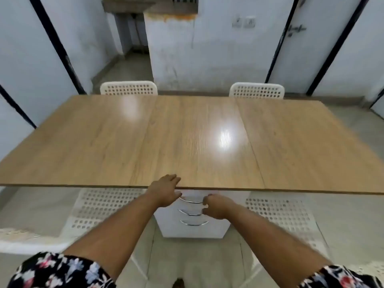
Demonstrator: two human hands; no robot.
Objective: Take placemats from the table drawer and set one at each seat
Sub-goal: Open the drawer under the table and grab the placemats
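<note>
1. Drawers: a white drawer unit (pixel 193 227) stands under the near edge of the wooden bench (pixel 187 138), with three shut drawers, each with a curved metal handle (pixel 192 200); their contents are hidden.
2. Left hand (pixel 166 191) rests fingers-spread on the bench edge, thumb below it, holding nothing.
3. Right hand (pixel 216 206) is loosely curled just beside the top two handles, gripping neither.
4. Four white perforated chairs: two at the far side (pixel 128 88), two near (pixel 99 206).
5. No placemat shows anywhere.
</note>
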